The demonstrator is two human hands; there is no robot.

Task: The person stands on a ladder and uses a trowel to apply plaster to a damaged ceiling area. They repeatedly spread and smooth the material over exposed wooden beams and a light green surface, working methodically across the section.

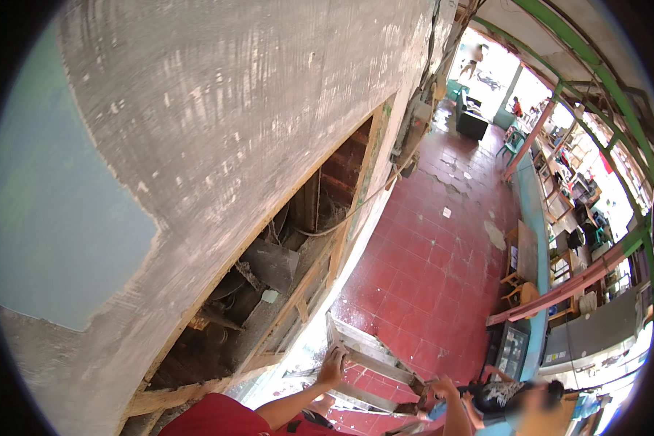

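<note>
Red tile floor (429, 269) beside a rough grey wall (254, 109)

The wall's streaked, pale-flecked surface gives way at the left to a smooth blue-green patch (65, 218). A wooden frame (374, 138) edges a long opening with a dark, cluttered interior. The floor shows cracks and pale worn spots, running to a black armchair (473, 125) near the far end, with a green chair (514, 142) to its right. A low light-blue wall (535, 218) borders the right side, a glass-fronted case (513, 349) near its lower end. Faded pink posts (536, 136) and green beams (596, 62) stand against bright, washed-out daylight.
</note>
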